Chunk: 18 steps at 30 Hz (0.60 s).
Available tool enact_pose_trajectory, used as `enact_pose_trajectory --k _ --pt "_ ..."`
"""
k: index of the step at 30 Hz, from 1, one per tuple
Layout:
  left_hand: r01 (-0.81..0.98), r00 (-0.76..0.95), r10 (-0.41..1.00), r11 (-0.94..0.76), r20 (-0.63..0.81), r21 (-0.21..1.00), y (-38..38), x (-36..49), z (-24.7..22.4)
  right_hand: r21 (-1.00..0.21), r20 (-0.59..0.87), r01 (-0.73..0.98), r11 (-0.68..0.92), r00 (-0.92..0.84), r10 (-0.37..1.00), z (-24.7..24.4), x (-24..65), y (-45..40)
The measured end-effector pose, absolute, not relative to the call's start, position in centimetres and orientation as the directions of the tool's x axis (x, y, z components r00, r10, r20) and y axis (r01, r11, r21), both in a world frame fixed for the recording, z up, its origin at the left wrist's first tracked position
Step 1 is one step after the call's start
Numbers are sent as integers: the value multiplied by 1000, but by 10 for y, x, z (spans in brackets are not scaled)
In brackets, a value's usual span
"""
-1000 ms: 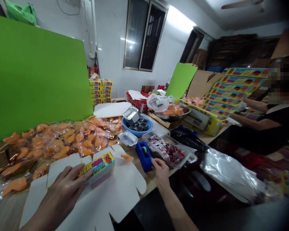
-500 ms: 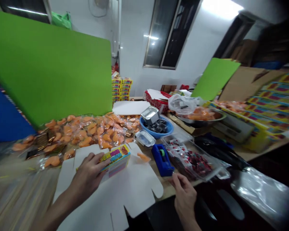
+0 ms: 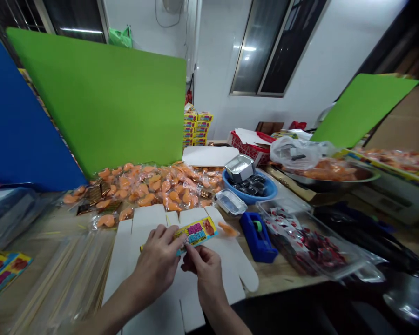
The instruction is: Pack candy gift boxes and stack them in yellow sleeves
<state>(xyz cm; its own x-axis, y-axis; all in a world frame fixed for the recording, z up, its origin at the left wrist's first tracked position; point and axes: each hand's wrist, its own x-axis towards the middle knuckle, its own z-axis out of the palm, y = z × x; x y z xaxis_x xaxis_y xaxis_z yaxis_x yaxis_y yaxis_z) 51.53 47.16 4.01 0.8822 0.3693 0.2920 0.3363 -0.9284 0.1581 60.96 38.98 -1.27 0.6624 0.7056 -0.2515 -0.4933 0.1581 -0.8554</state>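
While the left hand (image 3: 160, 256) was clamped over the left part of a small oblong yellow-and-blue cardboard box (image 3: 198, 231), the right hand (image 3: 207, 270) met it at the near edge, thumb and forefinger close together; whether they gripped anything could not be told. The box lay above a flat white cardboard sheet (image 3: 232, 274), its pink and blue Chinese-style characters too blurred to read surely, a brown picture at its right end. Similar print marked stacked yellow boxes (image 3: 199, 130) at twelve o'clock and flat yellow-and-blue printed cards (image 3: 5, 274) at nine. A blue plastic tape dispenser (image 3: 254, 244) sat at three o'clock.
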Motion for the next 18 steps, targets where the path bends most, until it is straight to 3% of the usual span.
enact_pose_trajectory --k 3,11,18 --pt "405 870 447 -888 206 217 482 524 50 -854 -239 -504 132 605 759 -11 616 392" --pt "531 848 530 -847 27 -29 503 545 45 -683 -371 -726 74 434 821 -31 627 404" --pt "492 870 492 -870 -17 -7 498 520 63 -748 -459 -626 -223 243 855 -87 616 362"
